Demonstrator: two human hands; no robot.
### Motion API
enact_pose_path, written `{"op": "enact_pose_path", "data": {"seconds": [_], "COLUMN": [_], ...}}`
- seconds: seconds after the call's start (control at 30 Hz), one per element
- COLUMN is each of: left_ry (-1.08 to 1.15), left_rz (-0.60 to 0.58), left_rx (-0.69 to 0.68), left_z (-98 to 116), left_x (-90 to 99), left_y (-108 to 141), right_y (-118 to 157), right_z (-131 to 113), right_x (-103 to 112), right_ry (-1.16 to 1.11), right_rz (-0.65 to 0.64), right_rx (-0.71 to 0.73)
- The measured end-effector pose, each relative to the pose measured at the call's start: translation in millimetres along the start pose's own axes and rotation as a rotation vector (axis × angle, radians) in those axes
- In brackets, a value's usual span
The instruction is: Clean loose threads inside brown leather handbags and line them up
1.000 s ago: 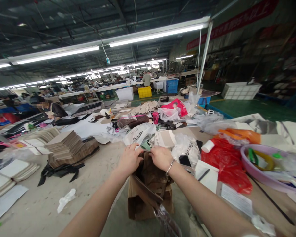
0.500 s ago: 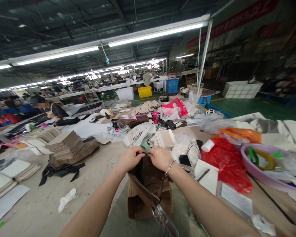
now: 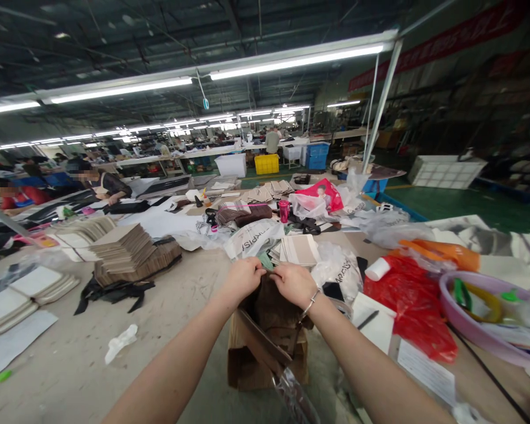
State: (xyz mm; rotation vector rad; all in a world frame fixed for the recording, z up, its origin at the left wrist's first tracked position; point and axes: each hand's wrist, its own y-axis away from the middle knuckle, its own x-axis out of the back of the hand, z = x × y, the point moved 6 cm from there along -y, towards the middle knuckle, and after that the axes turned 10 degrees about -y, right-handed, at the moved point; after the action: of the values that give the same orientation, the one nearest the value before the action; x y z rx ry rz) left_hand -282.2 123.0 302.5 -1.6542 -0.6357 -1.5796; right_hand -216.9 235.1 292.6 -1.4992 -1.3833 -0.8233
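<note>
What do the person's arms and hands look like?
No sleeve shows on the left arm or right arm. The left hand and right hand are ungloved; the right wears a thin, silvery bracelet at the wrist, the left none.

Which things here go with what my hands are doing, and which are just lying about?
In hand, by the look of it:
- brown bag-like piece, its far edge at the fingertips of the left hand and right hand
- cardboard box below it, probably

Apparently just lying about:
- red plastic bag
- purple basin
- pink cup
- white crumpled scrap
</note>
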Motion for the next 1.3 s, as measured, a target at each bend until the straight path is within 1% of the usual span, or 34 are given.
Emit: {"op": "enact_pose_path", "data": {"seconds": [0.2,0.3,0.4,0.47,0.53,0.6,0.67,0.73,0.77,0.9,0.97,1.07,1.3], "left_ry": [0.028,0.033,0.036,0.055,0.114,0.212,0.269,0.217,0.164,-0.005,-0.059,-0.122,-0.297], "left_rz": [0.001,0.012,0.025,0.027,0.037,0.083,0.150,0.178,0.168,0.077,0.056,0.052,0.139], "left_rx": [0.007,0.002,0.004,-0.012,-0.042,-0.086,-0.126,-0.133,-0.122,-0.035,-0.006,0.004,0.015], "left_z": [0.2,0.2,-0.4,-0.8,-2.1,-5.1,-9.8,-15.1,-17.5,-21.6,-19.6,-13.3,0.9], "left_x": [0.7,-0.3,-2.3,-2.7,-0.2,6.8,15.7,20.4,20.6,16.2,16.3,18.8,22.6], "left_y": [2.4,4.8,4.9,4.1,4.6,8.9,17.8,28.9,34.1,46.7,47.4,45.3,41.2], "right_y": [0.5,0.1,-2.1,-6.0,-10.6,-14.9,-17.9,-19.2,-19.2,-17.7,-17.0,-16.1,-14.1], "right_z": [-0.3,-4.5,-13.7,-16.5,-17.4,-18.1,-16.5,-13.4,-12.1,-10.3,-10.5,-11.0,-12.4], "right_x": [4.3,7.5,12.3,13.1,8.6,1.6,-2.2,-2.4,-2.4,-3.5,-3.5,-3.3,-4.6], "right_ry": [-0.022,-0.050,-0.092,-0.063,-0.014,0.002,-0.001,-0.007,-0.010,-0.023,-0.028,-0.033,-0.042], "right_rz": [-0.072,-0.110,-0.094,-0.064,-0.078,-0.112,-0.103,-0.058,-0.041,-0.027,-0.020,-0.011,0.022], "right_rx": [0.050,0.078,0.118,0.075,0.019,0.003,-0.005,-0.016,-0.020,-0.040,-0.050,-0.048,-0.040]}}
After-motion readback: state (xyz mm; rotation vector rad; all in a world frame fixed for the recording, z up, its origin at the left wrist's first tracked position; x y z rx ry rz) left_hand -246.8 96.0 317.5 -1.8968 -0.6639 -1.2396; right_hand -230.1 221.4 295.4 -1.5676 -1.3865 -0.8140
